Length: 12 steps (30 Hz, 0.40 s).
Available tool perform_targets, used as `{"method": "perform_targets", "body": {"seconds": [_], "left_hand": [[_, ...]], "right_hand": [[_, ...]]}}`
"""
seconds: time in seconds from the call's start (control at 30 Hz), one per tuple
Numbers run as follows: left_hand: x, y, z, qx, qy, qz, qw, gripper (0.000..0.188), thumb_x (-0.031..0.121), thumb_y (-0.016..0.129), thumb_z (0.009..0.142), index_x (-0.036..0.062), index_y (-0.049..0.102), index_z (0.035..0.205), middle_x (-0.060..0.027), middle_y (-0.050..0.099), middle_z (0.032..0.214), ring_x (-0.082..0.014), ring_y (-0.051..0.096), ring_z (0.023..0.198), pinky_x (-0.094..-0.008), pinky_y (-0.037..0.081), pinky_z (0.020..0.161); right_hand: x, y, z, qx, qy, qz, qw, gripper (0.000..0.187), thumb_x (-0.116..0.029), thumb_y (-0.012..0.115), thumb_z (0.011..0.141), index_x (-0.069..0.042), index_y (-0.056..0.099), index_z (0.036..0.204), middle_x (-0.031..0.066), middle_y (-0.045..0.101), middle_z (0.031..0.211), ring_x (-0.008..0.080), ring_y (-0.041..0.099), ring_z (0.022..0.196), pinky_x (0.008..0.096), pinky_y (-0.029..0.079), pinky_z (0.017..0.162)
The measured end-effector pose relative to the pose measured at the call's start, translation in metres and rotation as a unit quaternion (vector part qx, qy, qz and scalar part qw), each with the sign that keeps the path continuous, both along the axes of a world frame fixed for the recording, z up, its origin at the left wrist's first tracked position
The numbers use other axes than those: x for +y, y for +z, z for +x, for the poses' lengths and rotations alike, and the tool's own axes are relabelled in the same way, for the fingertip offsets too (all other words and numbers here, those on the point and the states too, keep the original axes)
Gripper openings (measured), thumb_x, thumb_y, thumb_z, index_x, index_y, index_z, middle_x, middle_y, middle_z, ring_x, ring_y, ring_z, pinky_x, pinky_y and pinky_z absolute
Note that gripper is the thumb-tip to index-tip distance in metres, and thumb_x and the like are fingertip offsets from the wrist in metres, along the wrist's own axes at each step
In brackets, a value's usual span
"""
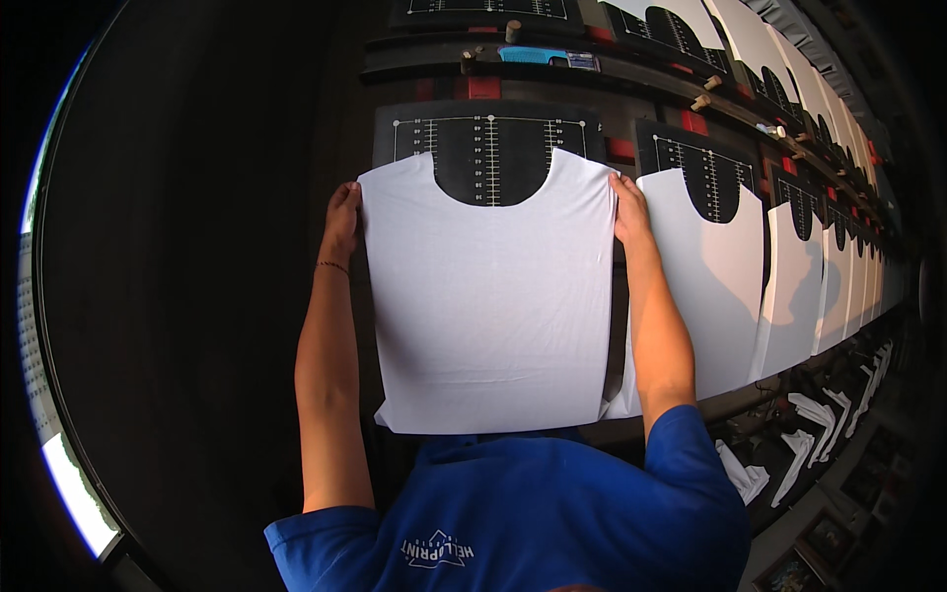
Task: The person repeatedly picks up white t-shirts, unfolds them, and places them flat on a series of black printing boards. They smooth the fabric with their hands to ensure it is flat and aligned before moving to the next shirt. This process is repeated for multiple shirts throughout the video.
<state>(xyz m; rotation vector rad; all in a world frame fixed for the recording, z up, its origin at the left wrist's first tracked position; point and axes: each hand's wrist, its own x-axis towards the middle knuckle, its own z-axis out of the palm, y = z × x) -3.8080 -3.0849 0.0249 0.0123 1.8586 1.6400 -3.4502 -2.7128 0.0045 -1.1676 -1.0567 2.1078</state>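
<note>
A white shirt panel (488, 306) with a scooped neckline lies spread over a black board (490, 148) marked with white ruler scales. Fingers of my left hand (342, 215) close on the panel's edge at its upper left shoulder corner. At the opposite shoulder corner, my right hand (629, 209) pinches the edge in the same way. The fabric looks mostly smooth, with light creases near its lower edge, which hangs close to my body. The neckline leaves part of the board's scale showing.
More white panels (695, 286) lie on similar boards in a row curving away right. Behind the boards runs a dark rail (424, 61) with pegs and a light-blue object (533, 56) on it. White cloth pieces (745, 476) hang at lower right.
</note>
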Motion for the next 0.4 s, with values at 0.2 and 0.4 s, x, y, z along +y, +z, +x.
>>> {"method": "perform_targets", "body": {"seconds": [0.2, 0.4], "left_hand": [[-0.003, 0.0, 0.008, -0.011, 0.008, 0.007, 1.0, 0.027, 0.033, 0.05, 0.105, 0.0095, 0.059, 0.095, 0.006, 0.049, 0.081, -0.0067, 0.044, 0.076, -0.0252, 0.042, 0.074], [-0.08, -0.015, 0.088, -0.124, -0.068, 0.008, 0.99, 0.066, 0.057, 0.029, 0.105, 0.0095, 0.04, 0.149, -0.0086, 0.045, 0.15, -0.0185, 0.04, 0.139, -0.0334, 0.03, 0.116]], "right_hand": [[-0.003, 0.007, 0.003, -0.03, 0.032, -0.022, 0.999, 0.026, -0.026, 0.059, 0.101, -0.005, 0.061, 0.117, 0.0054, 0.067, 0.109, 0.0145, 0.064, 0.099, 0.0314, 0.052, 0.09], [-0.081, 0.026, 0.025, -0.279, 0.053, 0.594, 0.753, 0.048, -0.036, 0.062, 0.098, -0.003, 0.054, 0.133, 0.0156, 0.059, 0.132, 0.0279, 0.055, 0.125, 0.0401, 0.041, 0.107]]}}
